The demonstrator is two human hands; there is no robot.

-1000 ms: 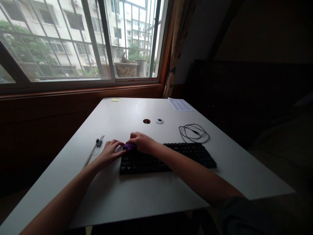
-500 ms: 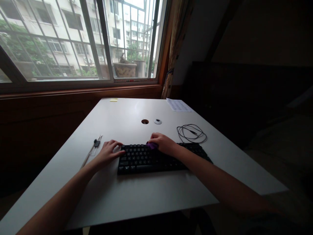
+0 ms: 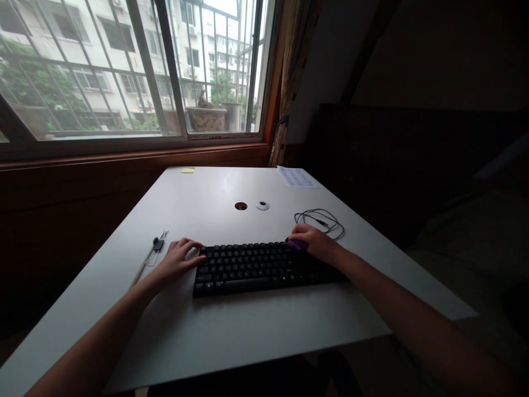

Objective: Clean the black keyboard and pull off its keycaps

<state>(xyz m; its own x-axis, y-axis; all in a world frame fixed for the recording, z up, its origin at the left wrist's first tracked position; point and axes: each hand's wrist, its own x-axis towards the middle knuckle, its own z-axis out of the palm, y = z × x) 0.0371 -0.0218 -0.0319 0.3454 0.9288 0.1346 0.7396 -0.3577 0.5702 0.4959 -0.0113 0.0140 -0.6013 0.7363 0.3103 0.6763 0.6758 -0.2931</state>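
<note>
A black keyboard (image 3: 243,266) lies flat on the white table (image 3: 248,336). At its left end my left hand (image 3: 182,258) grips the upper corner, thumb on the side edge and fingers at the back. My right hand (image 3: 316,242) is closed around a bunched purple cloth (image 3: 296,244), which presses on the top row of keys right of the middle. My right forearm and hand hide much of the keyboard's right end.
A coiled black cable (image 3: 326,220) lies behind my right hand. Left of the keyboard are a white stick-like tool (image 3: 142,267) and a black binder clip (image 3: 158,245). Farther back are a cable hole (image 3: 241,206), its round cover (image 3: 262,205), printed paper (image 3: 298,177) and yellow notes (image 3: 188,170).
My right hand has slid the purple cloth to the right along the top of the keyboard. My left hand keeps its place at the left end. The view has shifted slightly.
</note>
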